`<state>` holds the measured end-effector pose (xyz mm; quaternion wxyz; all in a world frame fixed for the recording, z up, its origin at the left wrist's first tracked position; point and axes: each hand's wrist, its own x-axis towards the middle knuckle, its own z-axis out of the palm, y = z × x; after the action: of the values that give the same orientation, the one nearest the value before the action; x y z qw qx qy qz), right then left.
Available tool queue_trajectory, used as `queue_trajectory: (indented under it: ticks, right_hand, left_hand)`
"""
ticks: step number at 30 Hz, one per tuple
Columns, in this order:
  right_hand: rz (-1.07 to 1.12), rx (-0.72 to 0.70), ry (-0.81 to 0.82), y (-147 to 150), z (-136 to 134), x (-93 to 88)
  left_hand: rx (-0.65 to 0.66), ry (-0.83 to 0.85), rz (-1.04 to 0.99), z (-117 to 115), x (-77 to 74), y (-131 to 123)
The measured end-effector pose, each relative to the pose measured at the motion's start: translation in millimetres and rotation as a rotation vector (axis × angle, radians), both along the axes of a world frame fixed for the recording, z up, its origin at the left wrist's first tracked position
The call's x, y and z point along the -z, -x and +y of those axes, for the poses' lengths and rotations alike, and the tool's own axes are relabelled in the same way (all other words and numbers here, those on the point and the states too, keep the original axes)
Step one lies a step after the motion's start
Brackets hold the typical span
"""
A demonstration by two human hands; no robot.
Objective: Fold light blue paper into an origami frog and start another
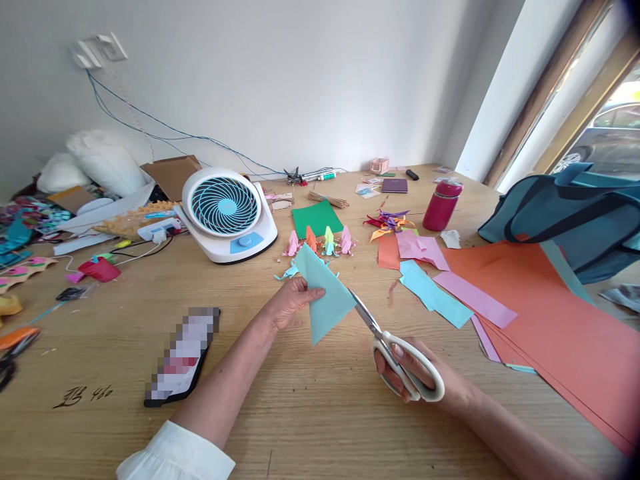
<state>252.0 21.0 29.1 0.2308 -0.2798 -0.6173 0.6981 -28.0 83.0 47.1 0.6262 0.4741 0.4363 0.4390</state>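
Observation:
My left hand [295,300] pinches a light blue paper triangle [327,300] between thumb and fingers, holding it up above the wooden table. In my right hand [407,373] is a pair of white-handled scissors [413,370], with fingers through the loops. The blade tips reach the right corner of the paper; whether they have cut into it I cannot tell. Just behind the paper stand several small folded paper figures [329,241] in pink, orange and green, with light blue folded pieces partly hidden by the triangle.
A white fan [227,210] stands back left, near a green paper sheet [317,219]. A phone [185,357] lies left of my forearm. On the right are blue paper strips [437,293], large orange sheets [540,313], a red bottle [443,205] and a blue bag [565,213].

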Motion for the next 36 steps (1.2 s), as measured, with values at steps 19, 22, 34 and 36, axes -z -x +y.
queue_trajectory:
  ticks: [19,22,34,36]
  right_hand:
    - [0.029,-0.017,-0.022,0.3,-1.1,0.9]
    - [0.029,-0.013,-0.024,0.0,-1.3,1.7]
    - [0.025,-0.025,-0.013,2.2,-2.3,-1.4]
    - [0.024,-0.012,-0.014,3.0,-2.9,-1.8]
  left_hand:
    - [0.024,0.027,-0.015,-4.4,-2.5,-7.3]
    - [0.021,0.045,-0.066,-4.3,-1.8,-7.6]
    - [0.113,0.064,-0.009,-8.5,-3.2,-11.7]
    - [0.112,0.064,-0.016,-8.9,-3.4,-13.0]
